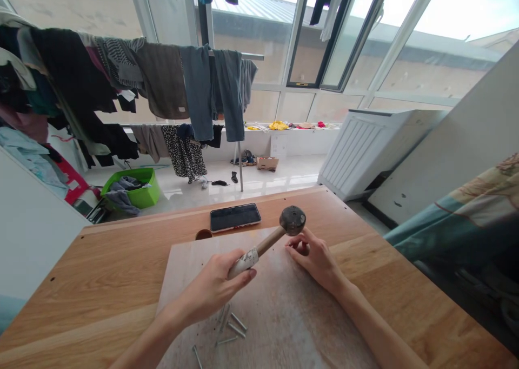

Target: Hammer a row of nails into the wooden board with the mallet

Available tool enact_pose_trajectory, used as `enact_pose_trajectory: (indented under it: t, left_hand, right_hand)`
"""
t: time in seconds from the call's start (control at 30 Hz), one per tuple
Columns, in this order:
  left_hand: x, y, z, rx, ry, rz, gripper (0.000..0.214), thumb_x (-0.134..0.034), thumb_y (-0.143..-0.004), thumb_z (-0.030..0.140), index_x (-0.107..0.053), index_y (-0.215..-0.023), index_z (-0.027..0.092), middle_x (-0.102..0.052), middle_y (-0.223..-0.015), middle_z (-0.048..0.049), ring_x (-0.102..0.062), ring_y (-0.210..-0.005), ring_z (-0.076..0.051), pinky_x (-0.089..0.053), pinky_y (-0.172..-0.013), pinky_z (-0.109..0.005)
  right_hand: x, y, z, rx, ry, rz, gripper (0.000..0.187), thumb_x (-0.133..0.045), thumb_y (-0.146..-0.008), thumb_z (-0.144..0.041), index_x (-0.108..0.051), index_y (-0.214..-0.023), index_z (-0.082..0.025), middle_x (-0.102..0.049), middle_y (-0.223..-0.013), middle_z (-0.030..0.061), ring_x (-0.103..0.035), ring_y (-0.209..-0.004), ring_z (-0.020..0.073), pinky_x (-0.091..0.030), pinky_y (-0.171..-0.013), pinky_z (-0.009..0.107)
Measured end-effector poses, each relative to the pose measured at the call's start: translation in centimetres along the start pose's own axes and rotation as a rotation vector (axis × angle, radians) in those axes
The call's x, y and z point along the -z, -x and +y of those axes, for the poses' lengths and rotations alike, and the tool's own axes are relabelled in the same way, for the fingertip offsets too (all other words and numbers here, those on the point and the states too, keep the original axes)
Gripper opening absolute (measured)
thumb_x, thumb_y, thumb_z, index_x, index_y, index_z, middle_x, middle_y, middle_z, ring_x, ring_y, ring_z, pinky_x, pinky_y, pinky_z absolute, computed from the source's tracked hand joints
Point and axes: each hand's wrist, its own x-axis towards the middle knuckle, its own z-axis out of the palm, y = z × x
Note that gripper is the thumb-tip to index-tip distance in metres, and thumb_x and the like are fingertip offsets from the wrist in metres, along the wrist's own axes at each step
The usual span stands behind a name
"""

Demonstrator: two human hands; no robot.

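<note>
My left hand (pixel 217 288) is closed round the pale wooden handle of a hammer (pixel 279 232). Its dark round head is raised over the far part of a worn grey board (pixel 284 315) lying on the wooden table (pixel 101 277). My right hand (pixel 312 255) rests on the board just under the hammer head, fingertips pinched together on something too small to make out. Several loose nails (pixel 229 328) lie on the board near my left wrist.
A black phone (pixel 235 217) lies flat on the table beyond the board, with a small brown round thing (pixel 203 234) beside it. Past the table stand a clothes rack hung with garments (pixel 162 82), a green basket (pixel 138 188) and a white panel (pixel 365 147).
</note>
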Motion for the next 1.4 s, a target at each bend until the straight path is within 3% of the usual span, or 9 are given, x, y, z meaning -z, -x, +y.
enact_pose_trajectory:
  t: [0.4,0.53,0.63,0.7,0.73,0.8,0.87,1.1,1.4]
  left_hand:
    - [0.0,0.5,-0.5,0.009,-0.023,-0.022,0.026,-0.052,-0.093,0.043,-0.054,-0.081,0.019,-0.047,-0.07,0.0054,-0.042,-0.064,-0.013,-0.031,-0.06,-0.023]
    - [1.2,0.4,-1.7,-0.014,-0.028,0.049,0.031,-0.052,-0.093,0.047,-0.05,-0.078,0.02,-0.039,-0.065,0.0065,-0.035,-0.06,-0.012,-0.027,-0.056,-0.023]
    - [1.7,0.0,-3.1,-0.053,-0.005,0.148,0.034,-0.052,-0.093,0.048,-0.047,-0.075,0.02,-0.036,-0.066,0.0062,-0.034,-0.06,-0.011,-0.027,-0.057,-0.023]
    - [1.9,-0.2,-3.8,-0.047,0.027,0.201,0.033,-0.051,-0.094,0.049,-0.048,-0.077,0.02,-0.035,-0.066,0.0064,-0.034,-0.06,-0.011,-0.028,-0.057,-0.023]
    - [1.9,-0.2,-4.0,-0.035,0.041,0.222,0.033,-0.051,-0.094,0.049,-0.048,-0.079,0.02,-0.035,-0.065,0.0067,-0.034,-0.059,-0.011,-0.028,-0.056,-0.022]
    - [1.9,-0.3,-4.2,-0.016,0.058,0.25,0.033,-0.051,-0.094,0.051,-0.049,-0.082,0.02,-0.035,-0.064,0.007,-0.035,-0.058,-0.011,-0.028,-0.055,-0.023]
    - [1.9,-0.3,-4.1,-0.012,0.052,0.266,0.033,-0.051,-0.094,0.051,-0.05,-0.082,0.02,-0.035,-0.065,0.0067,-0.034,-0.058,-0.011,-0.029,-0.055,-0.023]
    - [1.5,-0.2,-3.9,-0.072,0.002,0.216,0.029,-0.051,-0.094,0.044,-0.045,-0.079,0.02,-0.03,-0.069,0.0064,-0.03,-0.064,-0.012,-0.027,-0.058,-0.023]
    - [1.2,-0.3,-4.8,-0.084,-0.014,0.134,0.029,-0.051,-0.095,0.043,-0.043,-0.078,0.021,-0.031,-0.068,0.007,-0.029,-0.063,-0.012,-0.025,-0.057,-0.023]
  right_hand:
    - [-0.2,0.2,0.5,0.026,0.039,0.046,0.014,-0.067,-0.08,-0.025,-0.06,-0.092,-0.022,-0.064,-0.066,-0.0037,-0.056,-0.052,0.0134,-0.049,-0.053,0.024]
    - [0.3,0.0,0.3,0.1,0.065,0.149,0.029,-0.069,-0.081,-0.028,-0.055,-0.106,-0.021,-0.065,-0.084,0.0015,-0.059,-0.065,0.0166,-0.052,-0.062,0.028]
    - [1.0,0.3,-1.6,0.163,0.076,0.205,0.014,-0.061,-0.091,-0.027,-0.054,-0.102,-0.022,-0.059,-0.078,-0.0005,-0.056,-0.065,0.0169,-0.05,-0.063,0.029]
    - [1.1,1.1,-4.1,0.287,0.087,0.076,0.003,-0.059,-0.094,-0.021,-0.057,-0.093,-0.024,-0.059,-0.077,-0.0009,-0.057,-0.068,0.016,-0.05,-0.066,0.027]
    - [1.0,1.6,-5.6,0.38,0.095,-0.047,0.008,-0.058,-0.094,-0.017,-0.061,-0.091,-0.024,-0.063,-0.081,-0.0001,-0.06,-0.073,0.0155,-0.051,-0.069,0.026]
    - [0.2,2.7,-8.6,0.67,0.241,-0.381,0.022,-0.05,-0.097,-0.006,-0.064,-0.104,-0.021,-0.067,-0.097,0.0046,-0.061,-0.085,0.0165,-0.051,-0.076,0.027]
    - [-1.0,3.7,-10.7,0.878,0.373,-0.509,0.019,-0.051,-0.1,-0.008,-0.066,-0.106,-0.018,-0.067,-0.095,0.0053,-0.059,-0.085,0.0178,-0.05,-0.074,0.029]
    - [-3.9,3.8,-11.6,1.172,0.481,-0.509,0.029,-0.055,-0.095,-0.009,-0.062,-0.068,-0.018,-0.057,-0.073,0.0004,-0.048,-0.068,0.0163,-0.041,-0.059,0.032]
    - [-3.8,3.5,-13.3,1.23,0.56,-0.504,0.018,-0.057,-0.096,-0.011,-0.065,-0.082,-0.017,-0.058,-0.07,-0.0017,-0.05,-0.065,0.0151,-0.041,-0.058,0.029]
